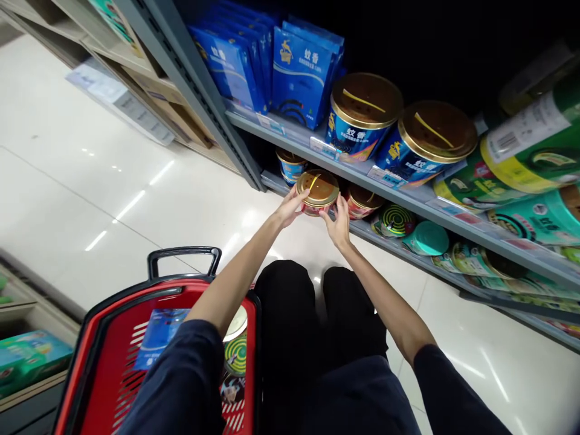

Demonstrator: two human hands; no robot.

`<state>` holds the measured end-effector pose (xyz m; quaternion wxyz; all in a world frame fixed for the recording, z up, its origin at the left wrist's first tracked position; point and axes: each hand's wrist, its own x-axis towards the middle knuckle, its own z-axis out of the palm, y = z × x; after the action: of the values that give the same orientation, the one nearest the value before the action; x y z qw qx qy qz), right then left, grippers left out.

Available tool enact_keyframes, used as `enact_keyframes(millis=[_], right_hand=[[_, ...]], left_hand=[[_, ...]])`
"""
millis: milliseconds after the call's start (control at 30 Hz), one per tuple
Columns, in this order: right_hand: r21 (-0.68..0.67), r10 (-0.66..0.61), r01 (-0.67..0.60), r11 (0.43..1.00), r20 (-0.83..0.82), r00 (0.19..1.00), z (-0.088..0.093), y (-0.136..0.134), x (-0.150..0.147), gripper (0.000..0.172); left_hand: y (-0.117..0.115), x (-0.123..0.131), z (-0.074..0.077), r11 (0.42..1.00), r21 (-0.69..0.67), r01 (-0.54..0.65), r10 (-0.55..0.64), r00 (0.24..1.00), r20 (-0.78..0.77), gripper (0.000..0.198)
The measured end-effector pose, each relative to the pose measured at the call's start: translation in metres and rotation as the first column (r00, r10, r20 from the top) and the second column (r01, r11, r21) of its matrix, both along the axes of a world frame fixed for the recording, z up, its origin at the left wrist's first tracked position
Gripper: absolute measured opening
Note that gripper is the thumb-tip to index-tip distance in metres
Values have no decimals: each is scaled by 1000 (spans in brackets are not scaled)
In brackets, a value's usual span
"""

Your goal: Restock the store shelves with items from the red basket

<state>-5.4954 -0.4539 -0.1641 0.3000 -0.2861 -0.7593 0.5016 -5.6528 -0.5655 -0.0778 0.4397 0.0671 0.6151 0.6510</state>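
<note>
Round lidded tin (321, 190), between left grip (289, 208) and right grip (338, 225), both part-closed on its opposite sides

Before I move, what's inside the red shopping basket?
The red shopping basket shows a blue packet partly covered by the left sleeve; across it, a green spiral-printed item, a pale disc and an unclear dark item. Whatever the sleeve covers cannot be seen.
</note>
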Motion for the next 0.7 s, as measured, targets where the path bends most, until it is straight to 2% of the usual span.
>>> enact_keyframes(millis=[167, 300, 433, 567, 700], right_hand=[[181, -94, 72, 981, 116, 989, -8, 12, -5, 85], [178, -141, 112, 978, 159, 977, -16, 12, -18, 82], [156, -171, 146, 977, 156, 973, -24, 14, -40, 88], [143, -163, 145, 979, 128, 978, -27, 20, -56, 94], [131, -263, 242, 961, 180, 948, -28, 15, -64, 85]], left_hand=[[29, 1, -19, 987, 110, -120, 114, 992, 62, 46], [52, 5, -35, 952, 161, -259, 242, 963, 116, 46], [70, 4, -50, 906, 200, -373, 346, 925, 157, 51], [80, -1, -64, 883, 287, -371, 339, 928, 156, 52], [84, -3, -72, 884, 276, -377, 332, 923, 196, 72]])
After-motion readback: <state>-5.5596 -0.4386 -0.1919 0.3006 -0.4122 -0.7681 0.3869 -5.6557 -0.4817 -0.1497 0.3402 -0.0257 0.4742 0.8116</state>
